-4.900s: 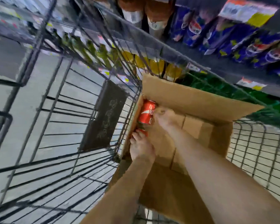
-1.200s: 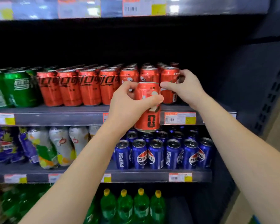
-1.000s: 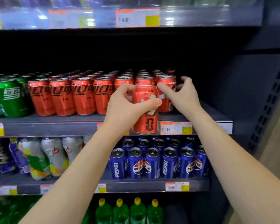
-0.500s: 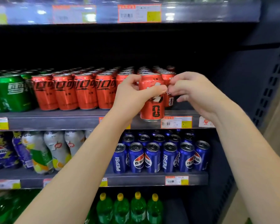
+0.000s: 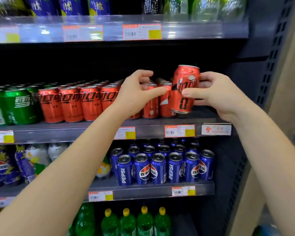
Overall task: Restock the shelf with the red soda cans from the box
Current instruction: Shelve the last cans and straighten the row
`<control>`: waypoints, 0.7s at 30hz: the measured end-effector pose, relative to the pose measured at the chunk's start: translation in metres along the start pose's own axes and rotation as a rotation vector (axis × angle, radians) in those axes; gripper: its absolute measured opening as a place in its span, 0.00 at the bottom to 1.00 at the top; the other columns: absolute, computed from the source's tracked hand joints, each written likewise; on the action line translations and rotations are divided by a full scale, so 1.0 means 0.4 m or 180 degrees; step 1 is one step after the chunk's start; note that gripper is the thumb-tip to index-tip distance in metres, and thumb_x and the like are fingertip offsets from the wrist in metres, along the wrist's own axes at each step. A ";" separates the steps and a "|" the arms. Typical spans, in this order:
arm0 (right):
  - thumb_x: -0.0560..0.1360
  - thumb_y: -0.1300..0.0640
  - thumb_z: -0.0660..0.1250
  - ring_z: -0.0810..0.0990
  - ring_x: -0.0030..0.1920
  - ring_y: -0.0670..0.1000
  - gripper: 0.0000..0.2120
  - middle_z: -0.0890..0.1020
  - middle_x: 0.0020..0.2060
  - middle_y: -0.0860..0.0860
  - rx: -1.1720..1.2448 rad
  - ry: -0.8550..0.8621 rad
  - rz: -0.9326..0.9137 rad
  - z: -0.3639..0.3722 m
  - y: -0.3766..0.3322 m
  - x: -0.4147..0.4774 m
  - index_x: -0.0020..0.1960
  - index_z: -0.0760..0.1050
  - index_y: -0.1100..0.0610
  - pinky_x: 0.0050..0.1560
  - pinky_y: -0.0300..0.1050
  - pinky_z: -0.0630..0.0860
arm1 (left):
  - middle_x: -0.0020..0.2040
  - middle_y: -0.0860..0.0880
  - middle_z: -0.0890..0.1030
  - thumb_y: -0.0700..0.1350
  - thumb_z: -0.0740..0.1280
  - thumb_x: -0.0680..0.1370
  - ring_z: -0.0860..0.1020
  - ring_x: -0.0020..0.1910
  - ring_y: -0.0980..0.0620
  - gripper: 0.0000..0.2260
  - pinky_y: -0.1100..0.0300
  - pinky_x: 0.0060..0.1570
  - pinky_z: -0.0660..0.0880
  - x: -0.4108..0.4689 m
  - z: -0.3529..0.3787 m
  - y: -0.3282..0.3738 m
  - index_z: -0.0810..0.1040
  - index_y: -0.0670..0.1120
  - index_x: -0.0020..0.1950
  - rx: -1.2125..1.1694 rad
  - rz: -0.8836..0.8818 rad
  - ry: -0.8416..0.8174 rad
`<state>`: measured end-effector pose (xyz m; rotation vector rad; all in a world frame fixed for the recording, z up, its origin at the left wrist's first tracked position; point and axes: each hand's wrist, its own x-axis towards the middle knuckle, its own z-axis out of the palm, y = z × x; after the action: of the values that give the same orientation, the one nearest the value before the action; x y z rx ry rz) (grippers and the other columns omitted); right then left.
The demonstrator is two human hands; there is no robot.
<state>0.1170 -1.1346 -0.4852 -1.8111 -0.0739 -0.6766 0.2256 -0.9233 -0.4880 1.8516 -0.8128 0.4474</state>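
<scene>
While both bare arms reach toward the drinks shelving, the right hand [image 5: 218,96] holds a red can [image 5: 185,89] in the air, thumb across the front of the label and the other fingers wrapped round the far side. The can is tilted slightly, top leaning right, its base just above the right end of the middle shelf [image 5: 95,132] and not resting on it. It hangs in front of the right end of the row of red cans [image 5: 78,103] already standing there, which runs several deep toward the dark back. The left hand [image 5: 136,96] is beside the can on its left, apart from it; fingers curled, thumb stretched out toward the can, nothing held in it. That hand covers part of the stocked row. Left of the red row stand green cans [image 5: 19,106], touching the first red one. The stretch of shelf at the far right, behind and below the right hand, looks bare, though the hand hides some of it. Price tags [image 5: 179,131] are clipped along the shelf edge, one directly under the held can. On the shelf below, blue cans [image 5: 160,166] are packed in rows, with purple and white bottles [image 5: 29,160] to their left. Lower still, green bottles with yellow caps [image 5: 134,222] stand in a line. The top shelf carries blue and pale green bottles [image 5: 203,7], blurred.
</scene>
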 end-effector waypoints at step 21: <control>0.71 0.67 0.77 0.81 0.58 0.52 0.34 0.81 0.58 0.53 -0.0552 -0.0053 0.0655 -0.040 0.158 0.160 0.73 0.68 0.57 0.56 0.47 0.76 | 0.69 0.52 0.78 0.52 0.70 0.80 0.76 0.67 0.47 0.21 0.44 0.67 0.74 0.063 -0.067 -0.118 0.76 0.52 0.72 0.2019 0.0894 -0.0172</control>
<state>0.1875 -1.1889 -0.5055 -1.9581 0.1631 -0.5346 0.2784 -0.8955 -0.4923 2.3404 -1.0556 0.9178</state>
